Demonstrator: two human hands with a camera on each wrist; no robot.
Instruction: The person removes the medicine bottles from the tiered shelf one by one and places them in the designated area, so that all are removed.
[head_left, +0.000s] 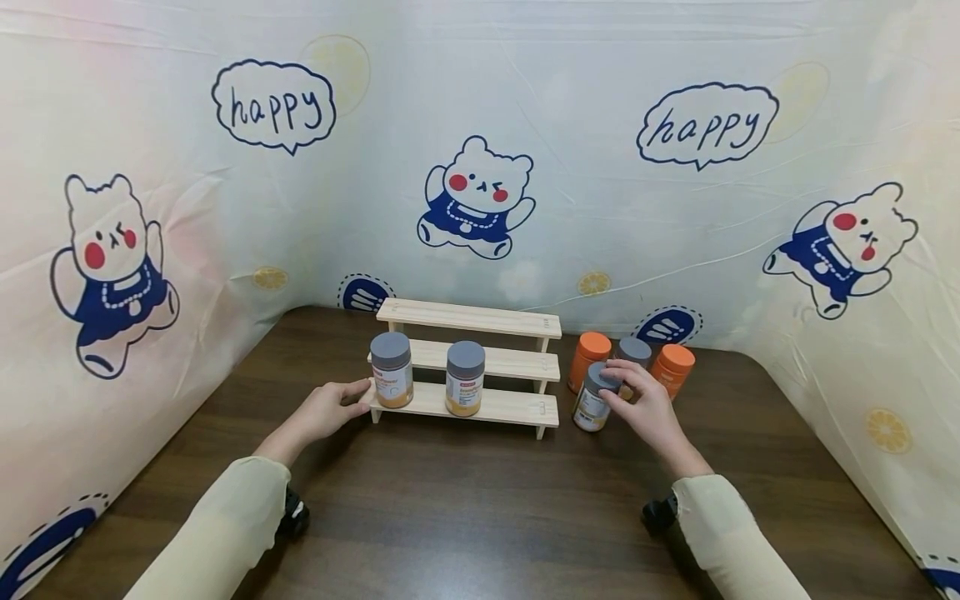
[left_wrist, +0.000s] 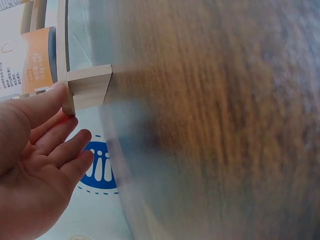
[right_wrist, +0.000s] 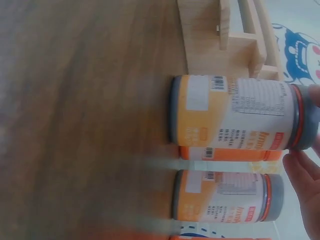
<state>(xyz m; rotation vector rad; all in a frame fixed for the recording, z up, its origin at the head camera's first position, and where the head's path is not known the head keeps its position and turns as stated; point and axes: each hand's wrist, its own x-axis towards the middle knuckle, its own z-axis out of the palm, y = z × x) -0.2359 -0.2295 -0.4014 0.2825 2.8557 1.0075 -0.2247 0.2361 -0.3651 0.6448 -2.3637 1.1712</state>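
A three-step wooden display rack (head_left: 513,407) stands on the table. Its lowest step carries two grey-lidded jars, a left jar (head_left: 392,379) and a right jar (head_left: 465,385), both upright with white and orange labels. My left hand (head_left: 326,410) pinches the left end of that step, thumb on top and fingertips at the edge in the left wrist view. To the right of the rack, my right hand (head_left: 651,410) grips another grey-lidded jar (head_left: 591,408) by its lid. That jar (right_wrist: 235,114) stands close over the table, slightly tilted in the head view.
Behind the held jar are an orange jar (head_left: 589,360), a grey-lidded jar (head_left: 635,351) and a second orange jar (head_left: 675,367). Printed cloth (head_left: 585,192) hangs around the back and sides of the dark wooden table (head_left: 450,517).
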